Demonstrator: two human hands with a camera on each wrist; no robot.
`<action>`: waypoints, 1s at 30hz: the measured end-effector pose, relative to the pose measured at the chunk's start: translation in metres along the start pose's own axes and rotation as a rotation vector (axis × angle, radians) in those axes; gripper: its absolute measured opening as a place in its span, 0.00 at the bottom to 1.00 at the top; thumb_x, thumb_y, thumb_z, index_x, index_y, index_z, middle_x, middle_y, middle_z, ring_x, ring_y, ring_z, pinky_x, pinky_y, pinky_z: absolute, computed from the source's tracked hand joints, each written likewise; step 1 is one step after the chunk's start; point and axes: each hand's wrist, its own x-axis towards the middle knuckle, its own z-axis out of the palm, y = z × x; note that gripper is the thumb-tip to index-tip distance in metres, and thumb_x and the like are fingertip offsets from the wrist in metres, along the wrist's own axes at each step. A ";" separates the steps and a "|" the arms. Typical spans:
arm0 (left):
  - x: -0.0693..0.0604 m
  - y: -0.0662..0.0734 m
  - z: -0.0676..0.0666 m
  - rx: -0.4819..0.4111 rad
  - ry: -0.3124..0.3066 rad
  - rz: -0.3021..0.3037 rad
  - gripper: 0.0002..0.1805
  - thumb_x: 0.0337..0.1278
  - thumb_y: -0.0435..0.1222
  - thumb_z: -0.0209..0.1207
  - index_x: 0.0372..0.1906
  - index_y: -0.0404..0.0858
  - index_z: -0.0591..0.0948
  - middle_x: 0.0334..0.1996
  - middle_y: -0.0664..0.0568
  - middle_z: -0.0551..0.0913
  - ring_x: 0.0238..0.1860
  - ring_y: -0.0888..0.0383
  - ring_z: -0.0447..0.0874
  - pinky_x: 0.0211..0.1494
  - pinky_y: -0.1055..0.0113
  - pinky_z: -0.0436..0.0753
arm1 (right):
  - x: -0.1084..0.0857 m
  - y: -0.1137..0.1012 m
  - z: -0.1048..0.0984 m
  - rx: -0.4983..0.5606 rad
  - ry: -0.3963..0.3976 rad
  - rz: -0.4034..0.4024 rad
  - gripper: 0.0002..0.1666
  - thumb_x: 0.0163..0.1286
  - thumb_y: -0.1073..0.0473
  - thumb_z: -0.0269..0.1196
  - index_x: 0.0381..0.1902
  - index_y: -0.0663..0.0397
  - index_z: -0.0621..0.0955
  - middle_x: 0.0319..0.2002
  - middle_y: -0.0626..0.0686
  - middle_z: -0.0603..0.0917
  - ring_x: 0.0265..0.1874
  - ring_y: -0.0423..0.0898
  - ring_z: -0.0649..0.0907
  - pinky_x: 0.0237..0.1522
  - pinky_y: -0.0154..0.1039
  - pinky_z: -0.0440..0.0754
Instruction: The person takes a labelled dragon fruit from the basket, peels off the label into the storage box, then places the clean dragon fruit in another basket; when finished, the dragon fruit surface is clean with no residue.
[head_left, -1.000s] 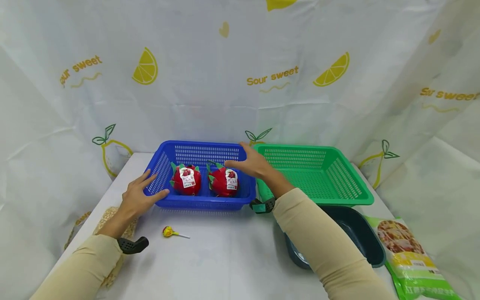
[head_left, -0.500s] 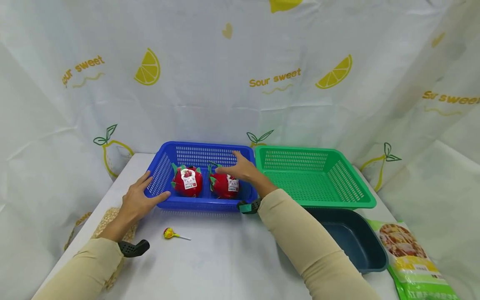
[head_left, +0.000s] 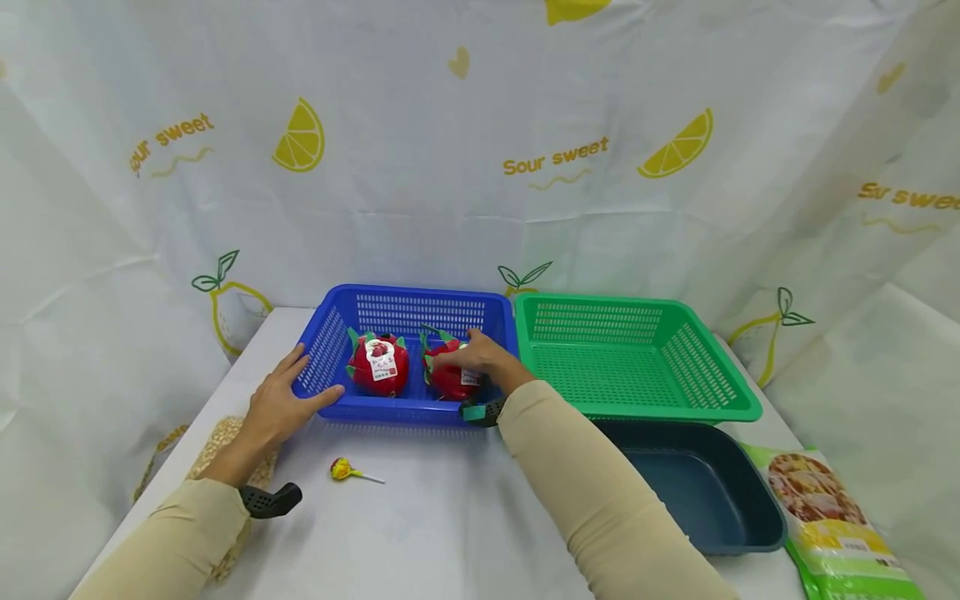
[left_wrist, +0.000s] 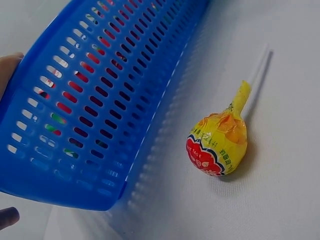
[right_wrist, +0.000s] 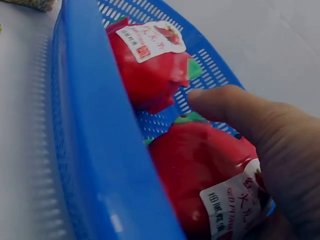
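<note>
Two red dragon fruits with green leaf tips and white labels sit inside a blue basket (head_left: pixel 408 408). Over the right dragon fruit (right_wrist: pixel 192 170) is my right hand (head_left: pixel 487 358). Its thumb reaches across above the fruit, with a gap showing beneath it in the right wrist view; the other fingers are mostly hidden behind the fruit. The left dragon fruit (head_left: pixel 362 371) stands beside it, free of both hands. At the basket's front left corner my left hand (head_left: pixel 276 410) has its fingers spread, the thumb at the front rim. Close by on the table lies a yellow-wrapped lollipop (left_wrist: pixel 225 140).
A green basket (head_left: pixel 577 410) adjoins the blue one on the right. In front of it stands a dark blue basin (head_left: pixel 697 492), partly behind my right sleeve. At the right edge lies a food bag (head_left: pixel 832 517). A bag of grain-like bits (head_left: pixel 225 433) lies under my left forearm.
My right hand has moved left and down into the blue basket, from above its right rim to the right dragon fruit. The left hand has stayed at the corner.
</note>
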 end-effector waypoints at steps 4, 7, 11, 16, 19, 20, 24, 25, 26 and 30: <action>-0.001 0.001 0.001 -0.007 -0.004 -0.002 0.57 0.51 0.63 0.61 0.73 0.29 0.55 0.75 0.38 0.47 0.70 0.31 0.45 0.62 0.31 0.54 | 0.004 0.005 0.006 -0.002 0.017 0.007 0.59 0.50 0.43 0.74 0.72 0.55 0.58 0.56 0.62 0.72 0.55 0.59 0.72 0.51 0.53 0.78; -0.001 0.001 0.001 -0.015 -0.003 -0.004 0.57 0.50 0.63 0.61 0.73 0.29 0.55 0.75 0.39 0.47 0.70 0.31 0.45 0.62 0.31 0.54 | 0.005 0.008 0.010 0.026 0.031 -0.005 0.56 0.48 0.46 0.76 0.69 0.57 0.61 0.53 0.61 0.74 0.53 0.57 0.74 0.50 0.51 0.79; -0.001 0.000 0.002 -0.028 0.001 -0.003 0.57 0.50 0.63 0.61 0.73 0.29 0.54 0.75 0.39 0.46 0.70 0.31 0.44 0.62 0.31 0.54 | 0.004 0.009 0.013 0.061 0.083 -0.016 0.52 0.47 0.48 0.77 0.65 0.57 0.64 0.51 0.61 0.75 0.51 0.57 0.74 0.49 0.51 0.79; 0.000 -0.002 0.003 -0.040 0.005 0.001 0.57 0.51 0.64 0.60 0.73 0.28 0.54 0.75 0.39 0.46 0.71 0.31 0.43 0.62 0.31 0.54 | -0.004 0.004 0.013 0.059 0.187 -0.079 0.52 0.46 0.48 0.78 0.65 0.55 0.65 0.52 0.60 0.75 0.52 0.57 0.73 0.48 0.51 0.80; 0.001 -0.002 0.003 -0.042 0.005 -0.003 0.58 0.50 0.65 0.60 0.73 0.28 0.54 0.75 0.39 0.45 0.71 0.31 0.43 0.62 0.31 0.54 | -0.013 -0.004 0.006 0.028 0.236 -0.133 0.53 0.47 0.47 0.77 0.66 0.53 0.64 0.53 0.59 0.75 0.53 0.57 0.73 0.47 0.51 0.80; 0.001 -0.001 0.003 -0.042 0.005 -0.005 0.58 0.50 0.65 0.60 0.73 0.29 0.54 0.75 0.39 0.45 0.71 0.32 0.43 0.62 0.31 0.54 | -0.017 -0.007 0.003 0.020 0.247 -0.150 0.53 0.47 0.46 0.77 0.67 0.53 0.63 0.53 0.59 0.75 0.53 0.56 0.73 0.47 0.51 0.80; 0.000 0.000 0.002 -0.042 0.001 -0.017 0.58 0.50 0.64 0.61 0.74 0.29 0.53 0.75 0.39 0.45 0.71 0.31 0.43 0.62 0.31 0.54 | -0.031 -0.015 -0.013 0.006 0.269 -0.211 0.54 0.48 0.46 0.77 0.67 0.53 0.61 0.53 0.59 0.75 0.51 0.56 0.75 0.43 0.49 0.82; 0.000 0.000 0.002 -0.042 -0.001 -0.018 0.58 0.51 0.63 0.61 0.74 0.29 0.53 0.75 0.38 0.45 0.71 0.31 0.43 0.62 0.31 0.54 | -0.035 -0.016 -0.016 -0.002 0.272 -0.230 0.54 0.48 0.46 0.77 0.67 0.54 0.61 0.53 0.59 0.75 0.50 0.55 0.76 0.43 0.48 0.83; 0.000 0.000 0.002 -0.041 -0.002 -0.018 0.58 0.51 0.63 0.61 0.74 0.29 0.53 0.75 0.39 0.45 0.71 0.31 0.43 0.62 0.32 0.54 | -0.039 -0.016 -0.020 -0.005 0.271 -0.249 0.54 0.48 0.46 0.77 0.67 0.54 0.62 0.53 0.59 0.75 0.50 0.55 0.76 0.42 0.48 0.83; 0.000 0.000 0.003 -0.037 -0.006 -0.014 0.57 0.51 0.63 0.61 0.74 0.29 0.53 0.75 0.39 0.45 0.71 0.31 0.43 0.62 0.32 0.55 | -0.057 -0.011 -0.033 0.010 0.244 -0.344 0.52 0.47 0.49 0.77 0.65 0.54 0.64 0.53 0.58 0.75 0.51 0.54 0.76 0.41 0.46 0.83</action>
